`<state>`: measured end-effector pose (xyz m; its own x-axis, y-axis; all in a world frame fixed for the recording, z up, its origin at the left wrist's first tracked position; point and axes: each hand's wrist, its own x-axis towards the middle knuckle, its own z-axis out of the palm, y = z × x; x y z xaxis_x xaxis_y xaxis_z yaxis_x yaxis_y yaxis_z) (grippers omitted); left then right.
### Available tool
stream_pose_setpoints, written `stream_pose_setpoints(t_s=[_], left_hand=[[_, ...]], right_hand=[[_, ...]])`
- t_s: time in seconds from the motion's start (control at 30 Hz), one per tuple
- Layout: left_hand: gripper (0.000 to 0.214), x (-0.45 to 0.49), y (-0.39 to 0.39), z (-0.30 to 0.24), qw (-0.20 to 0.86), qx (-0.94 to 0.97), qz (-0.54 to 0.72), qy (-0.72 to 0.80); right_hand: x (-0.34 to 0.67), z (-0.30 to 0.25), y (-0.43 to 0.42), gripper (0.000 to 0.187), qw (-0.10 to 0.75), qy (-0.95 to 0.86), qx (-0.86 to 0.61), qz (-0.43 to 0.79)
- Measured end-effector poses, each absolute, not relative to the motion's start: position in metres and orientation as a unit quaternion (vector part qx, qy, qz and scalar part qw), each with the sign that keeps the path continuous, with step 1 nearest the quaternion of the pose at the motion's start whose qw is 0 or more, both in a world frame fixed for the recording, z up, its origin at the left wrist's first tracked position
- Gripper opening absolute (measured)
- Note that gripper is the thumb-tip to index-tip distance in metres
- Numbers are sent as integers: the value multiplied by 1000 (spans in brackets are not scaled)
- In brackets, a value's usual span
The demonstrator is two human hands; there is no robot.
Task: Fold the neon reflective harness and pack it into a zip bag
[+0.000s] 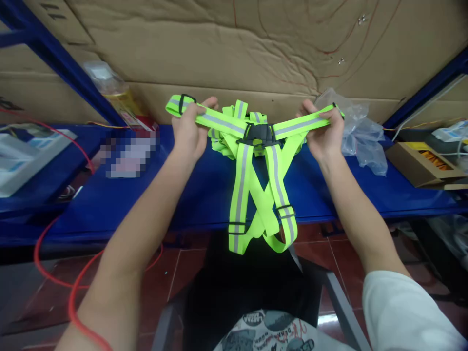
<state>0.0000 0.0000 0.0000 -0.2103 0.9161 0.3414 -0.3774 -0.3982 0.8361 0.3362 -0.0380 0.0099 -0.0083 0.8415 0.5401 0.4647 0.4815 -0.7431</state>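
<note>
I hold a neon yellow reflective strap vest stretched out above a blue shelf. My left hand is closed on the left end of its belt strap, near a black slider. My right hand is closed on the right end of the same strap. A black buckle sits at the middle of the belt between my hands. Two grey-striped straps hang down from it, cross, and dangle past the shelf's front edge.
Clear plastic bag lies just right of my right hand. An open cardboard box sits at far right, a white box at far left. A bottle leans by the blue post. Red cable loops below. Cardboard lines the back.
</note>
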Motion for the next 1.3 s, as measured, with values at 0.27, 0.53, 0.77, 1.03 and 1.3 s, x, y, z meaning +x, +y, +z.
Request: stream_pose_setpoints(t_s=[0.27, 0.53, 0.77, 1.03, 1.3], left_hand=[[30, 13, -43, 24, 548, 444, 672, 224], [51, 23, -60, 27, 491, 524, 660, 221], [60, 33, -60, -2, 385, 602, 645, 270], [61, 33, -62, -9, 358, 761, 494, 222], [51, 41, -72, -13, 255, 871, 352, 230]], right_hand=[[346, 12, -43, 51, 592, -653, -401, 251], [312, 6, -61, 67, 555, -685, -376, 286], [283, -6, -68, 76, 561, -628, -360, 402], [278, -19, -67, 62, 548, -601, -337, 474], [277, -33, -56, 65, 547, -587, -390, 453]])
